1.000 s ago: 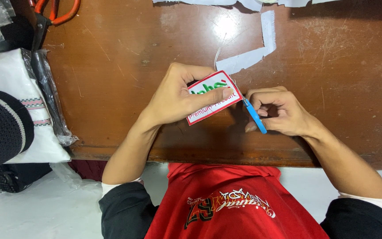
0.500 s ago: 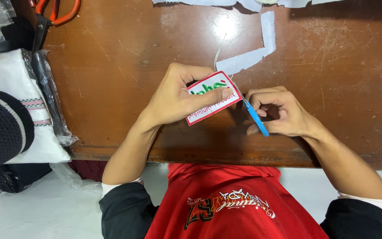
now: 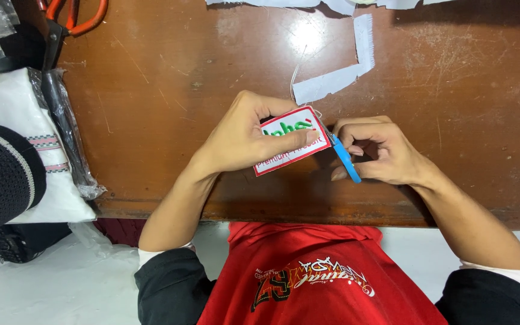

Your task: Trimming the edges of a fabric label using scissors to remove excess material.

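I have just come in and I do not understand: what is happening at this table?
A person in a red shirt sits at a scratched brown wooden table. The left hand holds a small white patch with a red border, while the right hand works a small blue tool at its edge. White fabric strips lie behind.

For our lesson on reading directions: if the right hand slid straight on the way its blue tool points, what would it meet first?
Likely the red-bordered patch held by the left hand; the right hand already has its blue tool at the patch's edge.
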